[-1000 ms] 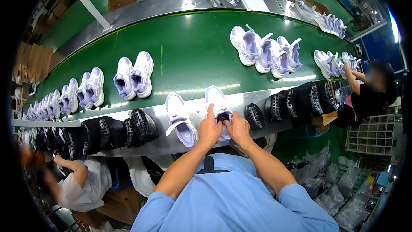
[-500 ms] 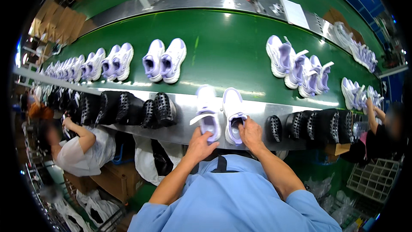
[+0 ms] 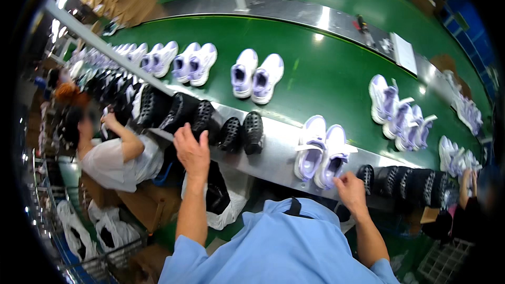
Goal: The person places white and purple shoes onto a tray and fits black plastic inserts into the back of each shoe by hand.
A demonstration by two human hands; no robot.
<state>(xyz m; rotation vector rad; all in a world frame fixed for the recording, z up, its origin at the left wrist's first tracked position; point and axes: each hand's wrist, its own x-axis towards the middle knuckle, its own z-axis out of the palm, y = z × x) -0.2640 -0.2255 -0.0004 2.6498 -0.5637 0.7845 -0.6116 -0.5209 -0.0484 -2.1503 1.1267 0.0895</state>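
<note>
The white-and-lavender sneaker pair (image 3: 332,152) stands on the steel ledge (image 3: 281,152), toes pointing away, just left of the nearer right hand (image 3: 351,194) (loosely curled; contact unclear); the left hand (image 3: 192,152), spread, empty, hangs by black openwork shoes (image 3: 253,132).

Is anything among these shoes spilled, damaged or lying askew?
I see nothing spilled or damaged. Only the straps of the two white-and-lilac shoes near the right hand look loose: they stick out sideways, while the nearest pair on the green belt shows none.

Two bare hands (image 3: 192,151) flank two lilac sneakers (image 3: 312,142).
</note>
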